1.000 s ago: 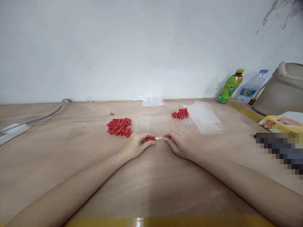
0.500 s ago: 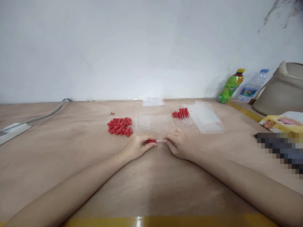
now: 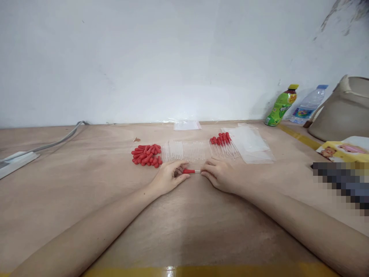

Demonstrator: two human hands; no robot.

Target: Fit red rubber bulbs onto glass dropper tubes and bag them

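My right hand (image 3: pixel 217 174) pinches the clear thin tube of a dropper, whose red rubber bulb (image 3: pixel 189 171) points left. The dropper lies level just above or on the table; its tip is hidden in my right fingers. Around the bulb's end, my left hand (image 3: pixel 170 176) has its thumb and forefinger spread, with a gap above the bulb; whether other fingers touch it I cannot tell. Beyond my left hand lies a pile of loose red bulbs (image 3: pixel 146 155). A row of clear tubes (image 3: pixel 184 150) runs beside it. Several droppers with red bulbs (image 3: pixel 221 139) lie farther right.
Clear plastic bags (image 3: pixel 253 144) lie right of the droppers, and another bag (image 3: pixel 187 125) is by the wall. A green bottle (image 3: pixel 281 107), a water bottle (image 3: pixel 308 104) and a grey-brown bag (image 3: pixel 340 111) stand back right. A power strip (image 3: pixel 19 163) with a cable is at left.
My left forefinger has lifted off the bulb, and more of the bulb shows. The dropper and my right hand have shifted slightly right.
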